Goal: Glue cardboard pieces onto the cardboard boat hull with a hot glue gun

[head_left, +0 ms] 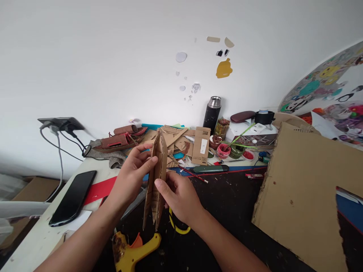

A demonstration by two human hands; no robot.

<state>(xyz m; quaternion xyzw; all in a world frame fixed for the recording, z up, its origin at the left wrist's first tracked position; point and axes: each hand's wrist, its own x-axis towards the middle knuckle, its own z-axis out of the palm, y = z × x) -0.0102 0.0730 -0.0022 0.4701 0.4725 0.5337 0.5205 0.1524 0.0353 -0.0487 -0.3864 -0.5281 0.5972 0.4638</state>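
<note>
Hands pinch a cardboard boat hull (155, 181) upright: left hand (131, 174) and right hand (178, 197) fingers clamped on its sides; steady, even pressure suits.

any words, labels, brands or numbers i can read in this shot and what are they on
None can be read.
Cardboard piece held in the left hand and right hand: dark printed marks near its lower end, too blurred to read.
Small cardboard box: white label and dark printed symbols, too small to read.
Flat box behind the paint pots: pattern only, no legible text.
Wall stickers: shapes only, no letters.
</note>
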